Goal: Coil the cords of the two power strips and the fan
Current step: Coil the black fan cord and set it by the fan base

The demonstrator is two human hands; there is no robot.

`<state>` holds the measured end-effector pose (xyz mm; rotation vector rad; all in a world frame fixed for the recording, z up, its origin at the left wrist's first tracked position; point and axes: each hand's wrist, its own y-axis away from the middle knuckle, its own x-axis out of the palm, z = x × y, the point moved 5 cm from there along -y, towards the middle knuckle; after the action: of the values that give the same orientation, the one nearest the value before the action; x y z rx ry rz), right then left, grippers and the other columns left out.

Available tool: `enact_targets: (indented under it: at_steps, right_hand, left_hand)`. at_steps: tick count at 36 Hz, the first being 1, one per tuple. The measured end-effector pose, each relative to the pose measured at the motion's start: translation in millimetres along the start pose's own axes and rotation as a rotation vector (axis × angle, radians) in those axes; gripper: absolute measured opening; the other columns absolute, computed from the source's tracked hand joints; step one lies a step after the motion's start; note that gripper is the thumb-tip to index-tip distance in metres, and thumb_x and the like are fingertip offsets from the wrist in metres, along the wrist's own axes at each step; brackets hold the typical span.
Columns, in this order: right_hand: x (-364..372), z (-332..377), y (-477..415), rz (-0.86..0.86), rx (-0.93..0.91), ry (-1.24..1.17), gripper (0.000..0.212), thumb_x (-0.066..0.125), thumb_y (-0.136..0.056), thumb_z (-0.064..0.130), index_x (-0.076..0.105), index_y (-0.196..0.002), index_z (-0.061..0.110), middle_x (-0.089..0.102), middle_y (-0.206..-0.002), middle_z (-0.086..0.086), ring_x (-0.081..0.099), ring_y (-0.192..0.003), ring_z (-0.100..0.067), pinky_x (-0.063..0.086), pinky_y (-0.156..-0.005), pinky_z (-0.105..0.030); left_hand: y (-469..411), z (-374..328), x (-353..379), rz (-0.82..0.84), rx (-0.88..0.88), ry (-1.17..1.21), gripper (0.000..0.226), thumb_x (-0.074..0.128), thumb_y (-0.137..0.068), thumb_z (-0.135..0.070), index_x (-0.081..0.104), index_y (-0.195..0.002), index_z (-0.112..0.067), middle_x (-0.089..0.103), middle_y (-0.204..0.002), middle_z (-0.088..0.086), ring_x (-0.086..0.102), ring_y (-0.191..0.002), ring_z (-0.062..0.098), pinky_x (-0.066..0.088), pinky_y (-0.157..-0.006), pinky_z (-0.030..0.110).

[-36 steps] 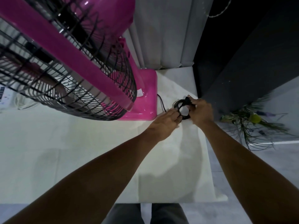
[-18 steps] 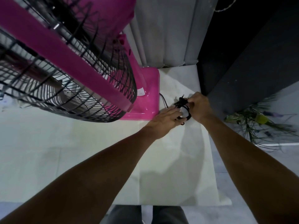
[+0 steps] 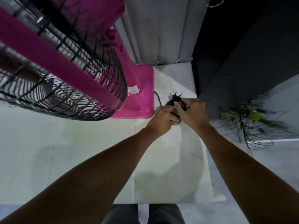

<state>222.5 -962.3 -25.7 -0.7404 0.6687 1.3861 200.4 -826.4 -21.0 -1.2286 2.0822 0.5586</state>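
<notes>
A pink standing fan (image 3: 140, 97) with a black wire grille fills the upper left, its square base resting on a white sheet. Its black cord (image 3: 157, 98) runs from the base's right edge into my hands. My left hand (image 3: 161, 120) and my right hand (image 3: 192, 112) are pressed together just right of the base, both closed on the bunched black cord. The two-pin plug (image 3: 176, 97) sticks up above my right fingers. Most of the coil is hidden by my fingers. No power strip is visible.
The white sheet (image 3: 80, 151) covers the floor under the fan and my arms. A dark cabinet (image 3: 242, 54) stands at the right, grey curtains (image 3: 161, 29) behind. A green plant with thin leaves (image 3: 252, 118) lies on the floor at the right. My legs (image 3: 145, 214) show at the bottom.
The open loop of cord seen a second ago has been squeezed into a tight bundle between my hands. The plug now points up above my right fingers.
</notes>
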Motion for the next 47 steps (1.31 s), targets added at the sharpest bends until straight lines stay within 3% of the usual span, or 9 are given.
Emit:
enact_targets:
  at_steps: [4,11,16,22,32,36,39,42,47]
  right_hand:
    - [3,-4,-11,0.008,0.129,-0.015,0.034,0.064,-0.087,0.056,0.071,-0.100,0.026,0.076,-0.096,0.002,0.069,-0.088,-0.025,0.052,-0.070,-0.031]
    - [14,-13,-31,0.104,0.339,-0.125,0.018,0.073,-0.086,0.040,0.069,-0.095,0.024,0.075,-0.098,0.002,0.069,-0.095,-0.023,0.056,-0.083,-0.038]
    - [19,-1,-42,0.121,0.214,-0.005,0.016,0.061,-0.095,0.042,0.060,-0.101,0.027,0.069,-0.101,-0.005,0.063,-0.096,-0.031,0.040,-0.067,-0.034]
    - [18,2,-53,0.145,0.172,0.100,0.023,0.051,-0.099,0.044,0.055,-0.111,0.025,0.066,-0.108,-0.014,0.062,-0.102,-0.040,0.039,-0.072,-0.037]
    - [25,8,-60,0.117,0.209,-0.149,0.021,0.071,-0.089,0.041,0.074,-0.101,0.025,0.076,-0.098,0.002,0.069,-0.094,-0.016,0.046,-0.074,-0.022]
    - [18,7,-55,0.048,0.132,-0.158,0.035,0.074,-0.090,0.022,0.068,-0.124,0.018,0.075,-0.105,-0.006,0.069,-0.098,-0.019,0.051,-0.085,-0.024]
    - [17,5,-43,0.054,-0.050,-0.003,0.029,0.068,-0.094,0.014,0.068,-0.123,0.010,0.069,-0.113,-0.014,0.065,-0.106,-0.030,0.055,-0.089,-0.037]
    - [26,-5,-28,0.203,-0.105,0.183,0.041,0.051,-0.104,0.019,0.051,-0.142,0.004,0.044,-0.151,-0.017,0.044,-0.138,-0.032,0.046,-0.108,-0.046]
    - [24,-14,-8,0.237,-0.194,0.358,0.057,0.035,-0.104,0.028,0.026,-0.155,0.004,0.034,-0.160,-0.014,0.034,-0.146,-0.032,0.038,-0.113,-0.051]
  left_hand:
    - [-3,3,3,0.031,-0.023,-0.041,0.014,0.077,-0.077,0.000,0.082,-0.086,-0.010,0.071,-0.099,0.006,0.062,-0.101,0.025,0.045,-0.095,0.037]
    - [4,-2,5,0.030,0.031,-0.118,0.025,0.068,-0.082,0.006,0.080,-0.098,-0.010,0.072,-0.101,0.006,0.062,-0.096,0.028,0.050,-0.084,0.041]
    - [4,0,7,0.101,0.015,-0.159,0.043,0.070,-0.081,0.006,0.068,-0.121,-0.009,0.067,-0.122,0.008,0.058,-0.114,0.026,0.045,-0.100,0.035]
    - [9,-5,14,0.147,0.135,-0.283,0.065,0.049,-0.088,0.012,0.037,-0.150,-0.005,0.053,-0.134,0.018,0.050,-0.118,0.033,0.040,-0.099,0.034]
    - [13,-8,13,0.224,0.225,-0.291,0.056,0.042,-0.090,0.016,0.043,-0.145,0.004,0.052,-0.135,0.022,0.047,-0.121,0.036,0.038,-0.104,0.035]
    - [22,-6,19,0.139,0.299,-0.363,0.064,0.029,-0.086,0.018,0.041,-0.146,0.003,0.051,-0.137,0.023,0.046,-0.130,0.039,0.024,-0.119,0.043]
    - [27,-2,20,0.106,0.275,-0.459,0.074,0.019,-0.083,0.011,0.032,-0.153,-0.008,0.033,-0.157,0.019,0.020,-0.150,0.035,-0.002,-0.124,0.044]
    - [29,7,29,0.174,0.198,-0.476,0.078,0.036,-0.090,0.011,0.013,-0.159,-0.018,0.000,-0.167,0.011,-0.008,-0.153,0.028,-0.008,-0.124,0.040]
    - [30,11,32,0.207,0.155,-0.493,0.056,0.027,-0.106,-0.028,0.012,-0.159,-0.019,-0.008,-0.166,0.015,-0.008,-0.153,0.028,-0.002,-0.125,0.041]
